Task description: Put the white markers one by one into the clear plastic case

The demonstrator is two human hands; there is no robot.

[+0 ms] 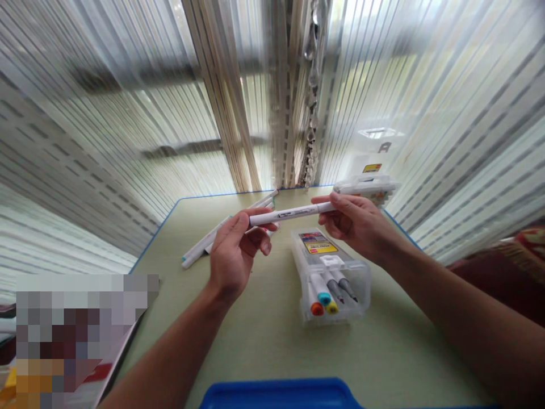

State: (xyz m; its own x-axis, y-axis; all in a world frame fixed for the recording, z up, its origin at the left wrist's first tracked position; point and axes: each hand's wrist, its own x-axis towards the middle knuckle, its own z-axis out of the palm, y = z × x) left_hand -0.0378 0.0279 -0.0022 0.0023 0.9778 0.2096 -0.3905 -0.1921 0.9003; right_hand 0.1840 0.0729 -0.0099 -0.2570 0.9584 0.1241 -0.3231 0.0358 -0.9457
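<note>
Both hands hold one white marker pen (289,214) level above the green table (264,335). My left hand (234,250) pinches its left end between thumb and fingers. My right hand (353,221) grips its right end with the fingers curled. Below the pen a clear plastic marker case (330,275) lies on the table with several markers inside, their orange, teal and yellow caps toward me. More white markers (213,238) lie loose on the table behind my left hand.
The case's clear lid (366,187) rests at the far right of the table by the striped curtains (128,113). A blue tray edge (276,395) shows at the near side. A red cushion (502,272) is at the right.
</note>
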